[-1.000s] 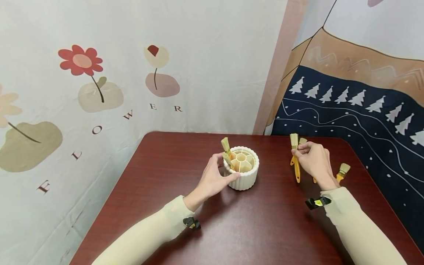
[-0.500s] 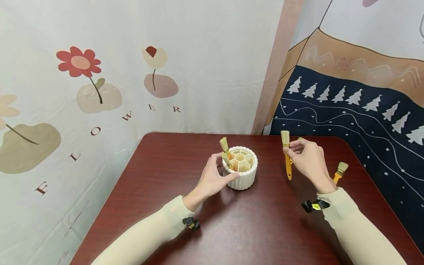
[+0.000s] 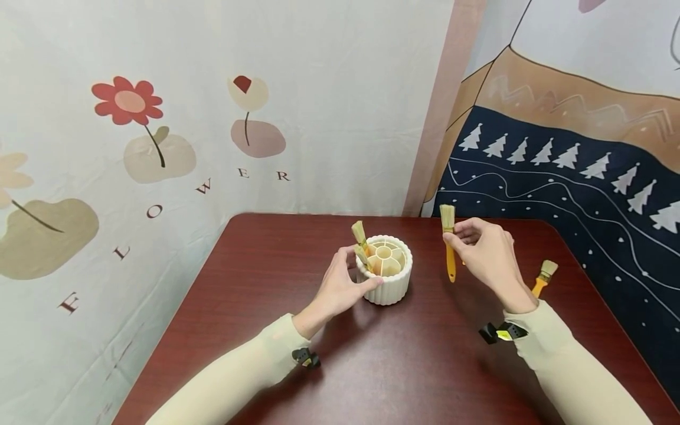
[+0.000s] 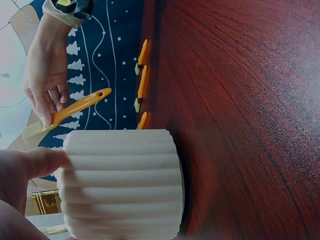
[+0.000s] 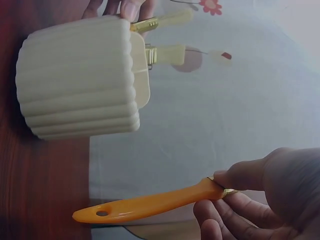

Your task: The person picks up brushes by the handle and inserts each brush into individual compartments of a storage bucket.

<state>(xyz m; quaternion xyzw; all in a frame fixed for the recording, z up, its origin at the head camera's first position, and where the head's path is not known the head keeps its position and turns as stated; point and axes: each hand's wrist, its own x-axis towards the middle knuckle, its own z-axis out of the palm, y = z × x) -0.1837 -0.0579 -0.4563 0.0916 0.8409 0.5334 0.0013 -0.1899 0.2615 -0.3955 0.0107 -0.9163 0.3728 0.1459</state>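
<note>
My left hand (image 3: pixel 342 283) grips the rim of a white ribbed round brush holder (image 3: pixel 390 289), which stands upright on the table. Inside, the holder is split into compartments around a central ring. Two paintbrushes (image 3: pixel 359 233) stand in it on the left side, bristles up, next to my left fingers. To the right of the holder, my right hand (image 3: pixel 489 254) pinches a paintbrush (image 3: pixel 450 260) between thumb and fingers near its metal ferrule. That brush is held above the table, bristles up, its orange handle (image 5: pixel 150 202) hanging down and apart from the holder.
Another paintbrush (image 3: pixel 544 277) lies on the table at the right, partly hidden by my right wrist. In the left wrist view three orange handles (image 4: pixel 142 82) show along the dark red table (image 4: pixel 240 125). Printed cloth hangs (image 3: pixel 345 118) behind the table.
My right hand has lifted the paintbrush and carried it left, towards the holder. My left hand and the holder stay in place.
</note>
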